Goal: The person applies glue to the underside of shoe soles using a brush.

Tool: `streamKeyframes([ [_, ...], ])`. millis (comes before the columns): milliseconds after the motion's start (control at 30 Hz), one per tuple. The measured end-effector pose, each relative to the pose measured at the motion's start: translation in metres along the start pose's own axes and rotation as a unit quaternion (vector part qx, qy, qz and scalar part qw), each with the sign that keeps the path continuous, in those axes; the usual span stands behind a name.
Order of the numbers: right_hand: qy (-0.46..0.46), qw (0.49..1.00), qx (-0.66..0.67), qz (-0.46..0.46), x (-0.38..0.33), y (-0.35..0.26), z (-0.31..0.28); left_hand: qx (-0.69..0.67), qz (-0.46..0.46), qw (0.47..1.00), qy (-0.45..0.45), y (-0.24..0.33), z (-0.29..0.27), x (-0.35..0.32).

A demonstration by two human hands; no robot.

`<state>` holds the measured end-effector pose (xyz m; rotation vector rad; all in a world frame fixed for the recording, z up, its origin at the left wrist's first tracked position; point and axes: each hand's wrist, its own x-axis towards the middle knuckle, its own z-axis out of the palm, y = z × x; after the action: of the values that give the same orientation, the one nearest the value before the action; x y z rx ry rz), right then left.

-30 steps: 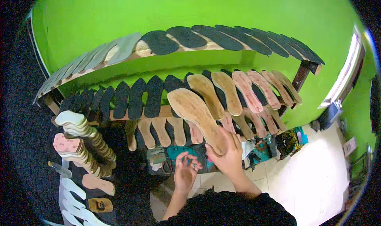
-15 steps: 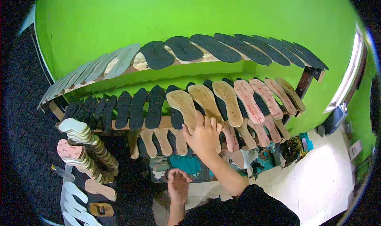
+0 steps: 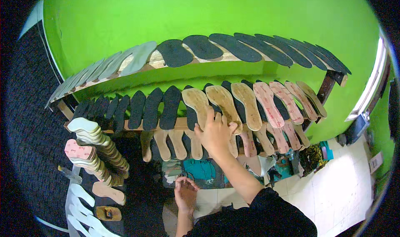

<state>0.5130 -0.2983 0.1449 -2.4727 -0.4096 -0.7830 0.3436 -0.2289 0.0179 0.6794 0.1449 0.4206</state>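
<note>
Insole (image 3: 194,98), tan, sits in middle row of rack (image 3: 328,86), in front of black insoles (image 3: 170,108), just left of second tan insole (image 3: 221,99); right hand (image 3: 217,138) over its lower part, fingers toward right edge, thumb by left; whether hand grips or only rests, cannot tell; left hand (image 3: 186,196) lower and to left, fingers loosely bent, holding nothing; pink insoles (image 3: 268,103) farther right in same row; grey insoles (image 3: 139,58) on top row; stack (image 3: 85,130) at far left.

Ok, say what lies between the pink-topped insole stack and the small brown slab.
A loose pinkish-tan insole lies between stack and slab; the head view shows it.
</note>
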Motion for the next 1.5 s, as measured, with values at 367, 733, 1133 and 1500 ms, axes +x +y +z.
streamKeyframes([
  [367,0.022,0.982,0.126,-0.137,-0.05,-0.037,-0.03,0.028,0.067,0.996,0.05,0.028,-0.021,-0.023],
  [733,-0.166,0.875,0.35,-0.289,-0.125,-0.139,0.006,0.075,0.283,0.939,0.181,0.107,-0.063,-0.116],
  [1133,-0.341,0.776,0.366,-0.384,-0.229,-0.251,0.115,0.037,0.42,0.845,0.328,0.179,-0.118,-0.191],
  [1500,-0.339,0.832,0.266,-0.35,-0.282,-0.285,0.184,0.029,0.424,0.846,0.322,0.24,-0.176,-0.221],
])
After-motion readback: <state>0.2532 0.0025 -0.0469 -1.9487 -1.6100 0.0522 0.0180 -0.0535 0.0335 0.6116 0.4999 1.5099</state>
